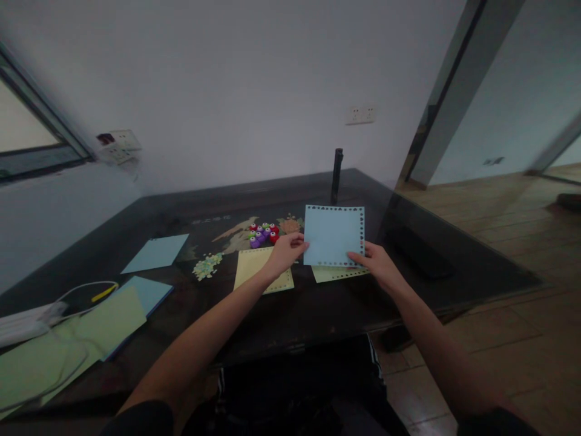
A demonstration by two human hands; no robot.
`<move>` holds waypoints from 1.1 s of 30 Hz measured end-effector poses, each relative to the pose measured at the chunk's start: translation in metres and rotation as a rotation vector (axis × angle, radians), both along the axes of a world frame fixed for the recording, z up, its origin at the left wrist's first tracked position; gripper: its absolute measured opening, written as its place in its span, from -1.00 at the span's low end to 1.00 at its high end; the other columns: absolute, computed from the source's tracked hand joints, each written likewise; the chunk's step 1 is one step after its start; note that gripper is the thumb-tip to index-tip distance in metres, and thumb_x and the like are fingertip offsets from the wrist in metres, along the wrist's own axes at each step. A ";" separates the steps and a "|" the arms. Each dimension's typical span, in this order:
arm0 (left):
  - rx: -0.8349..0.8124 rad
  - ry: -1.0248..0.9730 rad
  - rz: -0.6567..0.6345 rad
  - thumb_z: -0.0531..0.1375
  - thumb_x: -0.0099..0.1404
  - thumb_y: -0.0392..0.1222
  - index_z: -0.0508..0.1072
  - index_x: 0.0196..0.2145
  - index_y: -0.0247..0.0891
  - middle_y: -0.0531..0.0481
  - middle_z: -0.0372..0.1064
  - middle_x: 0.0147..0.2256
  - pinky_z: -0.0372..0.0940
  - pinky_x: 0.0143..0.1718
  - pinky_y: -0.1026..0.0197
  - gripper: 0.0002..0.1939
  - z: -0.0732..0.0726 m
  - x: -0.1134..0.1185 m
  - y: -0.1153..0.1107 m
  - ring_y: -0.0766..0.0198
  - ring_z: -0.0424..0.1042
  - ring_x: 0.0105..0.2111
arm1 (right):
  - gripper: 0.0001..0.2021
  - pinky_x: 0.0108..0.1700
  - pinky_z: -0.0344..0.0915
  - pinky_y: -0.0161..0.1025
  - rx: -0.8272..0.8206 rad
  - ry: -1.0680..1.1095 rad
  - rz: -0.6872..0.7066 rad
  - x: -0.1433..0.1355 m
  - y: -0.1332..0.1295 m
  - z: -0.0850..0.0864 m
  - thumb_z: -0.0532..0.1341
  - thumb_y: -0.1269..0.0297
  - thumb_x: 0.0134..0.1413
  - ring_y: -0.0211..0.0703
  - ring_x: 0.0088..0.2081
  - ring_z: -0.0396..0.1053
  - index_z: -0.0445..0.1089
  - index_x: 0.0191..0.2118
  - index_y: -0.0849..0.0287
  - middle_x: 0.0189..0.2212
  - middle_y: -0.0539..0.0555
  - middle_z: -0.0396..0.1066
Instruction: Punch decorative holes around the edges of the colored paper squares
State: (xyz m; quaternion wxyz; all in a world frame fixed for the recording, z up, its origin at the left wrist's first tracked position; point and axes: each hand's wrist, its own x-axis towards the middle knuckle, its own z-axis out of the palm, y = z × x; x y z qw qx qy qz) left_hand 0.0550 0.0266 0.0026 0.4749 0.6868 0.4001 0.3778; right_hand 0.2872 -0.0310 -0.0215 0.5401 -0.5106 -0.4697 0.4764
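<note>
A light blue sheet of paper [333,236] is held up between my two hands, with small shapes punched along its top, right and bottom edges. My left hand [288,251] pinches its left edge. At the lower right corner, my right hand [374,260] grips it with the thumb on the front. A pale yellow sheet [252,266] with punched edges lies partly under my left hand and forearm. Another yellow-green sheet [336,274] shows below the blue one, mostly hidden. Behind my left hand sit several small red, purple and green knob-like pieces [263,234] with white tops.
A heap of tiny paper cut-outs [207,266] lies left of the yellow sheet. Farther left are a blue sheet [157,253], stacked yellow-green paper [113,321], and a white power strip [27,324] with cables. A black upright post [336,175] and a dark flat object [420,251] are on the dark table [290,321].
</note>
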 end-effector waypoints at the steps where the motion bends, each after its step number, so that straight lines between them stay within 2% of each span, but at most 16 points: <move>1: 0.006 -0.009 0.015 0.17 0.15 -0.27 0.37 -0.35 -0.36 -0.01 0.39 -0.45 0.29 -0.41 0.29 -0.90 -0.001 -0.001 0.000 0.34 0.40 -0.45 | -0.62 -0.28 0.40 -0.11 0.009 -0.001 -0.002 0.000 0.000 0.000 0.38 0.14 -0.30 -0.09 -0.39 0.46 0.45 -0.27 0.19 -0.37 0.09 0.53; 5: 0.028 -0.023 0.083 0.22 0.11 -0.29 0.26 -0.18 -0.30 0.07 0.37 -0.51 0.30 -0.41 0.28 -0.69 -0.003 -0.005 -0.003 0.37 0.38 -0.52 | -0.62 -0.36 0.35 -0.20 0.081 -0.071 -0.090 0.007 0.004 -0.005 0.36 0.07 -0.29 -0.14 -0.43 0.43 0.43 -0.31 0.20 -0.44 0.07 0.50; 9: 0.094 0.007 0.121 0.22 0.12 -0.26 0.12 -0.04 -0.24 0.14 0.35 -0.54 0.28 -0.43 0.30 -0.53 -0.007 -0.001 -0.009 0.37 0.37 -0.55 | -0.64 -0.41 0.29 -0.26 0.138 -0.128 -0.184 0.015 0.008 -0.011 0.35 0.08 -0.28 -0.21 -0.49 0.37 0.42 -0.33 0.21 -0.54 0.01 0.43; 12: 0.180 0.109 0.118 0.19 0.15 -0.26 0.14 -0.05 -0.23 0.14 0.36 -0.54 0.26 -0.41 0.31 -0.57 -0.012 0.003 -0.013 0.35 0.39 -0.52 | -0.64 -0.43 0.27 -0.27 0.165 -0.191 -0.229 0.019 0.008 -0.013 0.32 0.10 -0.25 -0.23 -0.53 0.32 0.40 -0.30 0.21 -0.59 -0.03 0.37; 16: 0.294 0.294 0.058 0.15 0.19 -0.23 0.29 -0.16 -0.21 0.11 0.39 -0.51 0.24 -0.37 0.31 -0.77 -0.019 0.006 -0.015 0.33 0.40 -0.48 | -0.65 -0.43 0.27 -0.25 0.181 -0.316 -0.249 0.022 0.006 -0.014 0.28 0.13 -0.21 -0.23 -0.55 0.29 0.38 -0.25 0.21 -0.62 -0.06 0.32; 19: 0.336 0.409 0.023 0.14 0.20 -0.22 0.36 -0.23 -0.21 0.09 0.41 -0.49 0.23 -0.37 0.30 -0.85 -0.023 0.007 -0.015 0.31 0.40 -0.45 | -0.66 -0.39 0.28 -0.22 0.182 -0.418 -0.248 0.022 0.003 -0.014 0.24 0.17 -0.17 -0.20 -0.53 0.31 0.37 -0.21 0.21 -0.61 -0.04 0.32; 26: 0.348 0.591 -0.011 0.13 0.20 -0.23 0.41 -0.22 -0.21 0.04 0.44 -0.46 0.22 -0.34 0.27 -0.83 -0.026 0.010 -0.015 0.25 0.41 -0.42 | -0.72 -0.38 0.23 -0.24 0.161 -0.713 -0.270 0.020 0.002 -0.016 0.18 0.27 -0.11 -0.18 -0.50 0.33 0.38 -0.19 0.17 -0.57 -0.02 0.36; 33: 0.395 0.708 -0.022 0.11 0.24 -0.15 0.36 -0.09 -0.18 0.02 0.43 -0.44 0.22 -0.33 0.25 -0.73 -0.030 0.011 -0.018 0.22 0.41 -0.40 | -0.73 -0.40 0.19 -0.26 0.135 -0.860 -0.257 0.021 0.004 -0.022 0.17 0.33 -0.09 -0.18 -0.49 0.32 0.39 -0.18 0.12 -0.55 -0.02 0.38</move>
